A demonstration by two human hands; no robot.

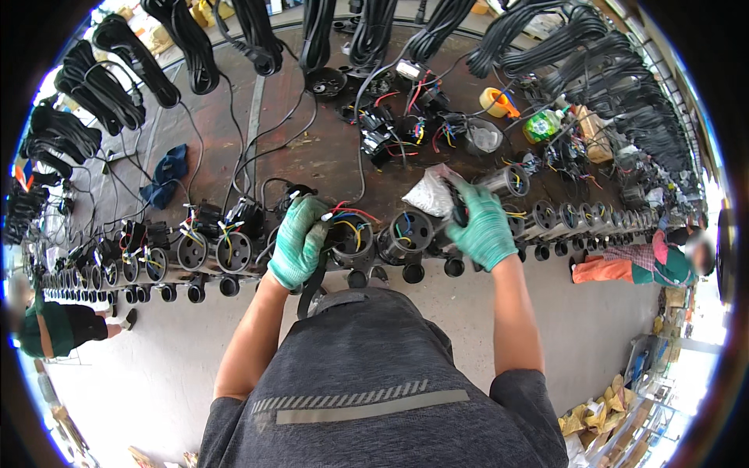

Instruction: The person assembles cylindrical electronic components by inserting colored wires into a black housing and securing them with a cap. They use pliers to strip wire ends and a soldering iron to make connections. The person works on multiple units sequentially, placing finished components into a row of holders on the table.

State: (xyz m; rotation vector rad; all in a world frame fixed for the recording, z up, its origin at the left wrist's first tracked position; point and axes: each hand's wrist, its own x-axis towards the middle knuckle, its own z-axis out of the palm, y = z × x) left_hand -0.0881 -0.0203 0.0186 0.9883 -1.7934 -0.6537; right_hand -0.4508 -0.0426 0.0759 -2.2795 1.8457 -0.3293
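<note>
Left hand [299,240] in green glove is gripping a black motor housing [349,238] with coloured wires, at bench [312,156] edge. Right hand [484,222] is closing on the next black housing [452,214], beside a clear plastic bag [429,193]. Cable bundles [117,78] are hanging behind.

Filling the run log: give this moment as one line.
left hand: grips wired motor | right hand: at plastic bag | bench: row of motors

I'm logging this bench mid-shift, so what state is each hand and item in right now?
left hand: gloved, gripping a wired motor housing
right hand: gloved, closed on a dark part, touching a small plastic bag
next housing: lying on its side, open end facing out
tape roll: lying flat
green bottle: lying tipped on the bench
blue cloth: crumpled
</note>
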